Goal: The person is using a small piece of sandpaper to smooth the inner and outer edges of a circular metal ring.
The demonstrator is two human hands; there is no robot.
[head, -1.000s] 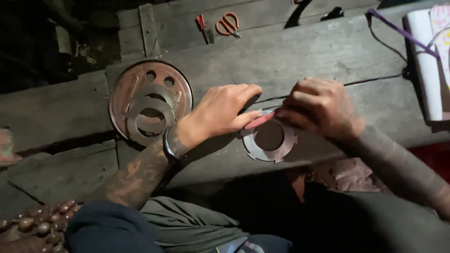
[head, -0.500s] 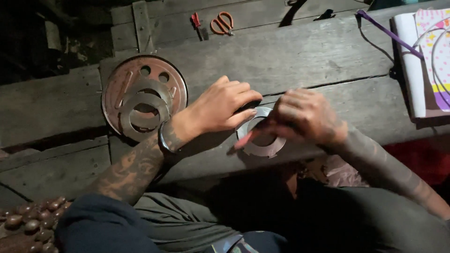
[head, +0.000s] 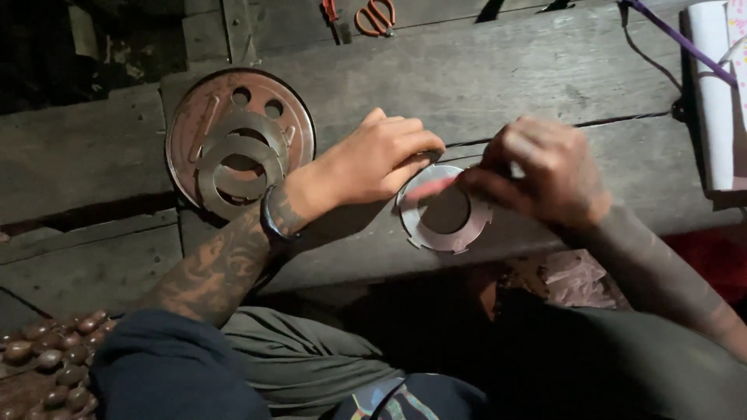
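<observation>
Head view: a person sits at a grey wooden bench (head: 545, 70) and works on a flat metal ring (head: 443, 210).
Ring: round with a notched rim, so no long axis; it lies flat on the bench near its front edge, hole facing up.
Left hand (head: 373, 155): fingers curled together, tips pressing the ring's upper left rim.
Right hand (head: 537, 171): fingers pinched together over the ring's right side, perhaps on a small tool; motion blur hides it.
Tray (head: 183, 128): a round rusty dish left of the hands holds two more rings (head: 237, 152), overlapping.
Ring count: three in all.
Scissors (head: 375, 15): one orange-handled pair at the bench's far edge.
Beads (head: 47, 358): brown cluster, bottom left.
</observation>
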